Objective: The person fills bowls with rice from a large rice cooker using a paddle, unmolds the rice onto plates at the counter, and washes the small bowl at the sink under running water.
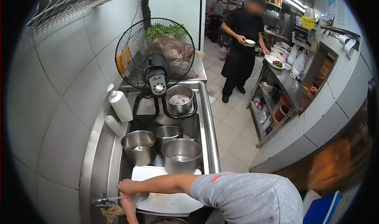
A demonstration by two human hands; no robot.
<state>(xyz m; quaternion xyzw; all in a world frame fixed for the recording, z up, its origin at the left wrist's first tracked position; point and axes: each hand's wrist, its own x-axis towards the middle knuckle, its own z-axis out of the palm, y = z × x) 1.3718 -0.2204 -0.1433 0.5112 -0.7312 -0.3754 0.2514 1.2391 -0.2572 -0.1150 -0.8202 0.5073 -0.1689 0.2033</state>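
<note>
My right hand (126,187) reaches across from the right to the tap (106,200) at the left edge of the sink. Its fingers look curled; what they hold, if anything, is hidden. Just below and close against it is my left hand (128,204), by the tap's spout, with its fingers mostly hidden. A round metal container (140,196) sits partly under my right wrist. Beneath my forearm lies a white board (173,203) with small orange stains. A brown cloth (112,213) hangs by the tap.
Three steel pots (139,148) stand in the sink (213,145). Beyond them, a black fan (154,58) stands beside another pot (179,99) with pale contents. White bottles (120,105) line the wall. A person in black (242,38) stands at a counter (284,82), holding a bowl and touching a plate.
</note>
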